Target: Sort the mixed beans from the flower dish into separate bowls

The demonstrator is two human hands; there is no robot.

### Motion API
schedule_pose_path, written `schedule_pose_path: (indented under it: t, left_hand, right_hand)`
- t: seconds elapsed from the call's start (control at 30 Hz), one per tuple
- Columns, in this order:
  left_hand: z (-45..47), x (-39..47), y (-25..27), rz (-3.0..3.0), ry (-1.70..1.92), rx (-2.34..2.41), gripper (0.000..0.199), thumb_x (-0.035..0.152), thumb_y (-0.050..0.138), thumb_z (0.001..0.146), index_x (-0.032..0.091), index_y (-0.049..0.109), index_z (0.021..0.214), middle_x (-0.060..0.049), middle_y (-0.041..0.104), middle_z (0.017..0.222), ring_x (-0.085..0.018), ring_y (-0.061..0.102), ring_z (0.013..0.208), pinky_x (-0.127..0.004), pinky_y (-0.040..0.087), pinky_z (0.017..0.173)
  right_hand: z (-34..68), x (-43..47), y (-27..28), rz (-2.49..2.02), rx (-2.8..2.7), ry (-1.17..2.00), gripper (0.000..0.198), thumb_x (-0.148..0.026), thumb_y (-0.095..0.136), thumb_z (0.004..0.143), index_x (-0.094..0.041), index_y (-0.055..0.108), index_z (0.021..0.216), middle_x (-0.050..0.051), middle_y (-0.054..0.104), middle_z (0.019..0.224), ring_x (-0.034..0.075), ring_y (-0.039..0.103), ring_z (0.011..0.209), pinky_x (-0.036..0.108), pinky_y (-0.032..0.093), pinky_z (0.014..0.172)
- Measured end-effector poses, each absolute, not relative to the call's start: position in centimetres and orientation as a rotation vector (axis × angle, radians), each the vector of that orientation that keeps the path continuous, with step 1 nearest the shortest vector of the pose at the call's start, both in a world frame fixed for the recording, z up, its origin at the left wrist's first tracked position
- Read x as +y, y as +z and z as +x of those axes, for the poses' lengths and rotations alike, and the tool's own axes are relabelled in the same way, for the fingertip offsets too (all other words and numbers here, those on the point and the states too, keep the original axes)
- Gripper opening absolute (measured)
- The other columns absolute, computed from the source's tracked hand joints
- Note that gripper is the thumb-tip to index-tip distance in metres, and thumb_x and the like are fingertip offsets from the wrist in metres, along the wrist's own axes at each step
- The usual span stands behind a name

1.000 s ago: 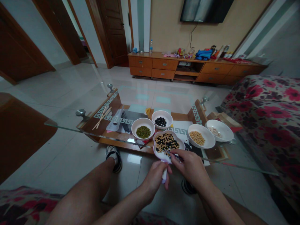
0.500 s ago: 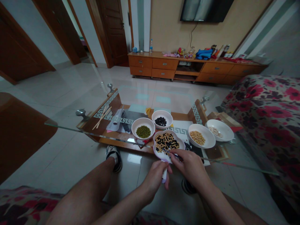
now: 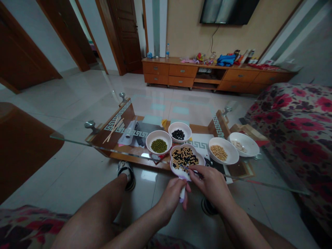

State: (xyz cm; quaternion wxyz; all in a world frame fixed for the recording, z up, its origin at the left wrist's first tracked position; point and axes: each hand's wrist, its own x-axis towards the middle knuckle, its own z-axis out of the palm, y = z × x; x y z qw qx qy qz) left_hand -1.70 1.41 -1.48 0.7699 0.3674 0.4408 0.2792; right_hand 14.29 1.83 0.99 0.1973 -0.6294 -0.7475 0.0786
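My left hand (image 3: 174, 192) is closed round the handle of a white, scalloped bowl (image 3: 184, 173), which rests at the front edge of the glass table. Yellow and black beans (image 3: 185, 157) lie mixed inside it. Over the bowl's near side, my right hand (image 3: 209, 181) pinches slim metal tweezers (image 3: 184, 167), their tips down among the beans. Whether a bean is between the tips I cannot tell. Just behind stand a white bowl of green beans (image 3: 159, 146) and another of black beans (image 3: 178, 135). To the right is a bowl of yellow beans (image 3: 218, 152).
A white bowl with pale pieces (image 3: 238, 146) stands at the far right of the glass table (image 3: 85, 141). Wooden chopsticks (image 3: 112, 130) lie at the left. A floral sofa (image 3: 298, 117) is on the right, and a wooden cabinet (image 3: 181, 71) stands along the far wall.
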Motion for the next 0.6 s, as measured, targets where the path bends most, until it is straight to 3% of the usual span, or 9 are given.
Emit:
schedule_pose_path:
  t: [0.6]
  left_hand:
    - [-1.72,1.4,-1.72,0.805,0.603,0.948,0.036,0.048,0.039,0.082,0.019,0.055,0.069,0.004,0.043,0.034,-0.012,0.039,0.036,-0.026,0.027,0.048]
  right_hand:
    - [14.37,1.97,1.32,-1.774,-2.083,0.237,0.022,-0.032,0.055,0.089,-0.025,0.075,0.097,0.002,0.077,0.09,0.017,0.071,0.075,0.026,0.051,0.066]
